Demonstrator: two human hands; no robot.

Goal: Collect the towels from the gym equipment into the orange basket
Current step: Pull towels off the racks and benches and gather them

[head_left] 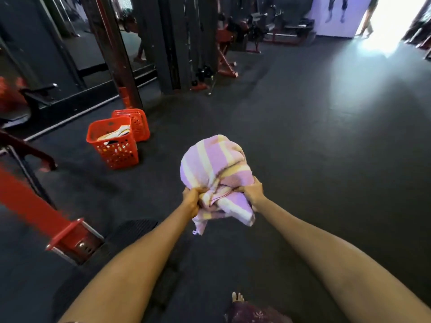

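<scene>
Both hands gripped one bunched striped towel (215,173) mid-scene, above the floor: left hand (192,200) and right hand (250,191) fisted in its folds. Two orange baskets (115,143) stood far left, touching; near one held towels.

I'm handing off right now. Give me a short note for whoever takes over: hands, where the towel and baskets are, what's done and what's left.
Left hand and right hand: both grip the bunched pink-and-yellow striped towel, held in the air over the dark floor.
Nearer orange basket: ahead to the left on the floor, already holding some cloth. A second orange basket stands right behind it; its contents are not visible.
Done: this towel is picked up.
Left: carry it to the basket and drop it in; then look for more towels on the equipment.
</scene>
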